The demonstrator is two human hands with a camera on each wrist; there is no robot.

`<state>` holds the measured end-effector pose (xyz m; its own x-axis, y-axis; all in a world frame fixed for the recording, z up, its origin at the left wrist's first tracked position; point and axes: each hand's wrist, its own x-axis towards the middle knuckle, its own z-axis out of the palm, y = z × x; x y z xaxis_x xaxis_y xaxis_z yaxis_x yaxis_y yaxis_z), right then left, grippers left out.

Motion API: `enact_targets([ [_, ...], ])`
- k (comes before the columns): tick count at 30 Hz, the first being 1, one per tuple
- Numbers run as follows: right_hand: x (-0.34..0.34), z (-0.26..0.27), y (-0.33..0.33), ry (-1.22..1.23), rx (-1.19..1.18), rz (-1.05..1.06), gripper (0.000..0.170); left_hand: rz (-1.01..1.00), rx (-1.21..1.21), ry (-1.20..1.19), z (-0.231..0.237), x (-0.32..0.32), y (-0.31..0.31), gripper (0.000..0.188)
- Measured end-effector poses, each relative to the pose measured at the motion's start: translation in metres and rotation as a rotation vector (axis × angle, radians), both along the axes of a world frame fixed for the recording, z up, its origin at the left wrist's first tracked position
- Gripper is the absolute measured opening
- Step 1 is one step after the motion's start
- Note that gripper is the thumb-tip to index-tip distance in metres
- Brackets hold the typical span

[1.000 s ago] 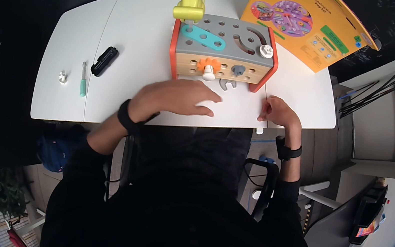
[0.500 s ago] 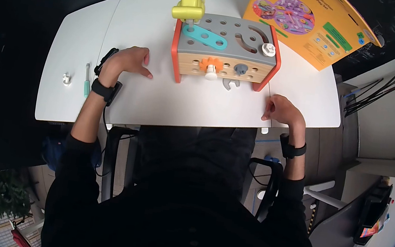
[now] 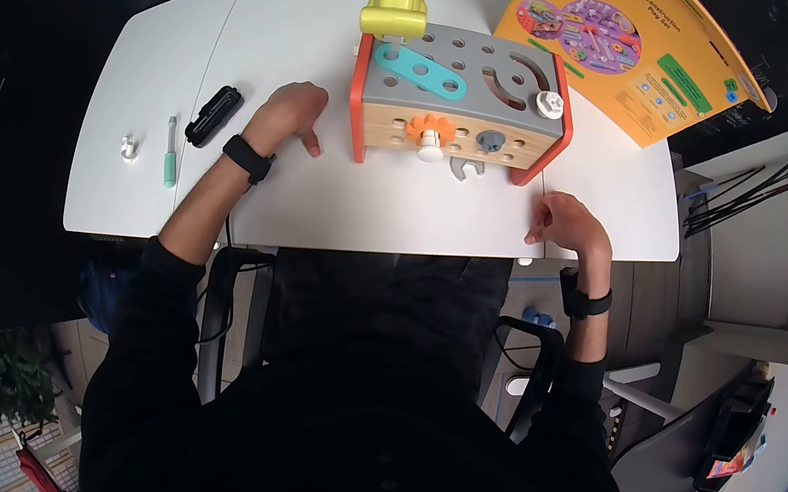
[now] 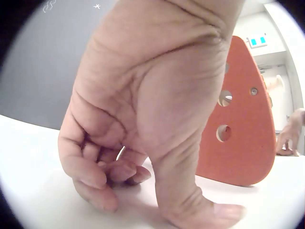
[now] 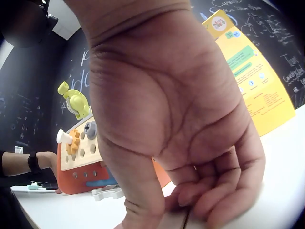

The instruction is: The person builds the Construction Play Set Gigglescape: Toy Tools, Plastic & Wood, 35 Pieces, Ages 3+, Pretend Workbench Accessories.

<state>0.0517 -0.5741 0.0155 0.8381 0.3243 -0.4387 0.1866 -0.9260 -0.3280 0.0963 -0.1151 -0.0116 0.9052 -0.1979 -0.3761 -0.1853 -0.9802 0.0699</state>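
Note:
A toy workbench (image 3: pixel 450 137) with red side panels stands on the white table, a teal strip (image 3: pixel 421 71) and yellow-green piece (image 3: pixel 395 5) on top. My left hand (image 3: pixel 293 115) rests on the table left of it; the left wrist view shows loosely curled fingers (image 4: pixel 90 174), thumb on the tabletop, nothing held, beside the red panel (image 4: pixel 238 114). The right hand (image 3: pixel 570 223) rests at the front right, fingers loosely curled and empty in the right wrist view. Between the hands, a grey wrench (image 3: pixel 466 169) lies partly under the bench's front edge.
On the left of the table (image 3: pixel 260 197) lie a black case (image 3: pixel 214 116), a teal-handled screwdriver (image 3: pixel 170 159) and a small white piece (image 3: pixel 129 148). An orange-yellow box (image 3: pixel 632 58) stands at the back right. A white bolt (image 3: pixel 549 104) sits on the bench's right corner.
The left hand has moved from in front of the bench to the left, over by the black case, then slightly back toward the bench. My right hand has barely moved.

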Motion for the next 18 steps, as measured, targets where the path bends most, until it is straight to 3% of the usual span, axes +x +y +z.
enact_targets([
  [13, 0.002, -0.003, -0.003, 0.010, 0.012, -0.003, 0.028, 0.038, -0.017, -0.043, -0.001, -0.004, -0.002, 0.057],
  [18, 0.004, -0.003, -0.003, 0.053, 0.032, -0.027, 0.035, 0.033, -0.017, -0.082, -0.006, -0.004, 0.001, 0.056],
])
